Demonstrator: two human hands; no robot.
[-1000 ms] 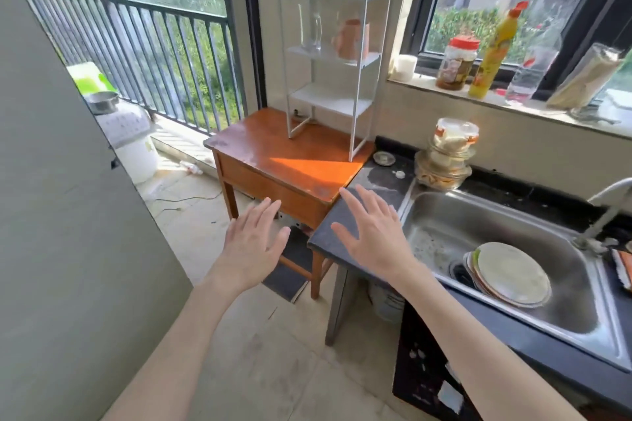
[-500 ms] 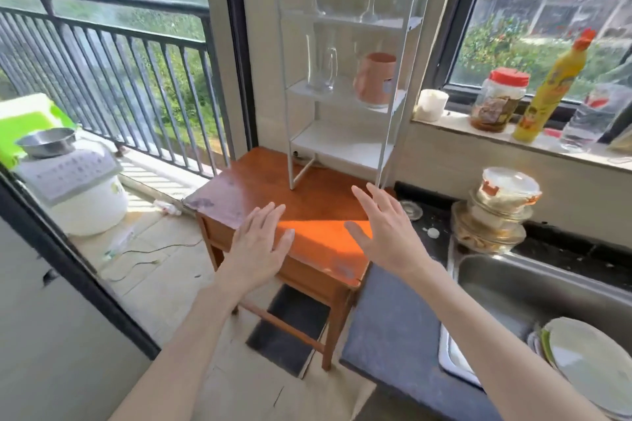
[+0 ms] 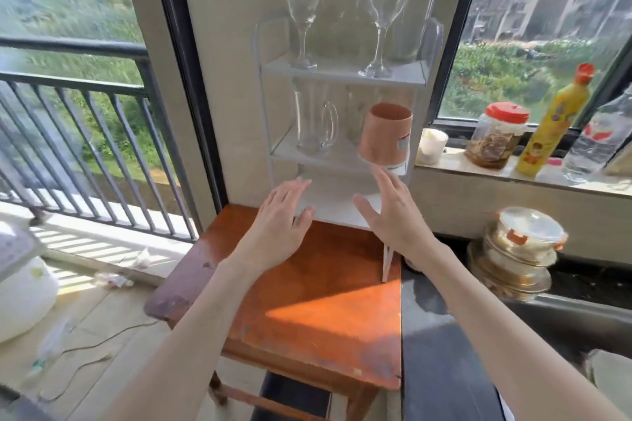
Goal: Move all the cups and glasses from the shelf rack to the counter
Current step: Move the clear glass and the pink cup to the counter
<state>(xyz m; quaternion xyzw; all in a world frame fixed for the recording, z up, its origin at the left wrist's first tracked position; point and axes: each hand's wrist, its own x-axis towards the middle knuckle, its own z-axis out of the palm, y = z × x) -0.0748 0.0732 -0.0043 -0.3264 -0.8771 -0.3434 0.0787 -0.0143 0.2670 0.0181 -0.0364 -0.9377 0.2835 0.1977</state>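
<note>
left hand (image 3: 280,212): spread flat, empty, below the glass mug (image 3: 314,123)
shelf rack (image 3: 342,73): wine glasses (image 3: 390,7) upright on top, above both hands
right hand (image 3: 393,212): spread, empty, just under the pink cup (image 3: 386,133), nearest
worktop (image 3: 441,352): right

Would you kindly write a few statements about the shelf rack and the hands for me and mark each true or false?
1. Two stemmed glasses stand on the top shelf of the rack. True.
2. The pink cup sits on the bottom shelf. False: it is on the middle shelf.
3. The right hand holds a glass. False: it is open and empty.
4. The left hand is open and empty. True.
5. A clear mug shares the pink cup's shelf. True.
</note>
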